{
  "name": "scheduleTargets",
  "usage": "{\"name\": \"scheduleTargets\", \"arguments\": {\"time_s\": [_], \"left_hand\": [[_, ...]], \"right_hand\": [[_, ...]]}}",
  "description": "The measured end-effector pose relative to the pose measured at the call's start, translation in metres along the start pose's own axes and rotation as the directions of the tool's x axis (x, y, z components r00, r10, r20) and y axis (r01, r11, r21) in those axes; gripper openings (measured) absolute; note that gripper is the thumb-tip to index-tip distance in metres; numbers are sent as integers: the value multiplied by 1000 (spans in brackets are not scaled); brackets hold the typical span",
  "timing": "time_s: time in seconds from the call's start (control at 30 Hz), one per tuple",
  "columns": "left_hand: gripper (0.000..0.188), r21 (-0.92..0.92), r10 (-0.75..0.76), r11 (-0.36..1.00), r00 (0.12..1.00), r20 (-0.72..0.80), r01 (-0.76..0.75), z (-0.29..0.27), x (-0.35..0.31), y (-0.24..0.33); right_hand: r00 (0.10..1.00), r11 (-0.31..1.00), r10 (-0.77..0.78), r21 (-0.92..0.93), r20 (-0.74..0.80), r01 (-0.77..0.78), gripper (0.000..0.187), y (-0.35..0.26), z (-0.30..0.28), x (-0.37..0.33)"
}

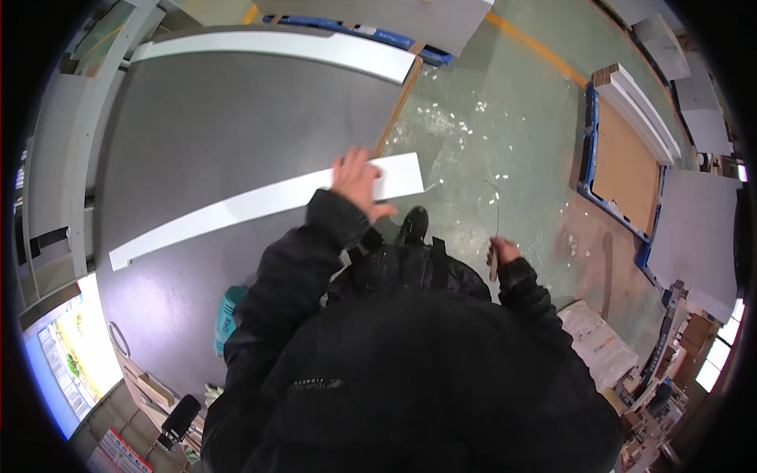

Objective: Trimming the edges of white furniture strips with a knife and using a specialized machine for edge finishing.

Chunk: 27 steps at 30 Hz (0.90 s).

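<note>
A long white strip of board (260,202) lies across the grey tabletop, its right end reaching past the table's wooden edge. My left hand (359,183) is over that strip near its right end, fingers spread and thumb toward me; it is slightly blurred, and I cannot tell how firmly it touches. Off to the right, above the floor, my right hand (506,251) is closed around the handle of a thin knife-like tool (494,264). Its slim dark blade points away from me. The exact kind of tool is too small to make out.
Another white strip (276,49) lies along the table's (260,118) far edge. A teal package (228,319) rests at the near left. White scraps (464,126) litter the green floor. At right, a blue-edged pallet (623,158) carries white boards; a white sack (598,343) lies nearer.
</note>
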<state>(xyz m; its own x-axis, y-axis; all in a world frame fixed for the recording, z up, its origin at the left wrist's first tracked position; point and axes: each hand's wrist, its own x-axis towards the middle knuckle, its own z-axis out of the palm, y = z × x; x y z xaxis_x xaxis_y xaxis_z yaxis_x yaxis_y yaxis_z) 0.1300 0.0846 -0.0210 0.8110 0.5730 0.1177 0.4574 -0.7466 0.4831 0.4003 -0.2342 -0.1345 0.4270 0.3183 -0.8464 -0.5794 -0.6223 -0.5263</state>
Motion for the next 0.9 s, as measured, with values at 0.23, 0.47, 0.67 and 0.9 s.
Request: {"name": "scheduleTargets", "arguments": {"time_s": [0.23, 0.47, 0.67, 0.9], "left_hand": [[47, -43, -22, 999, 999, 35, 23, 14, -33, -5], [55, -155, -111, 983, 993, -40, 103, 18, -58, -16], [54, -219, -163, 964, 985, -54, 148, 18, -58, -12], [51, -240, -197, 956, 976, -95, 169, 19, -59, -9]], "right_hand": [[868, 994, -26, -80, 495, 76, 55, -130, 82, -123], [777, 977, 185, -197, 602, -80, 67, -156, 170, -168], [816, 958, 261, -244, 516, -152, 64, -152, 204, -165], [854, 961, 260, -205, 451, -185, 70, -146, 223, -173]]}}
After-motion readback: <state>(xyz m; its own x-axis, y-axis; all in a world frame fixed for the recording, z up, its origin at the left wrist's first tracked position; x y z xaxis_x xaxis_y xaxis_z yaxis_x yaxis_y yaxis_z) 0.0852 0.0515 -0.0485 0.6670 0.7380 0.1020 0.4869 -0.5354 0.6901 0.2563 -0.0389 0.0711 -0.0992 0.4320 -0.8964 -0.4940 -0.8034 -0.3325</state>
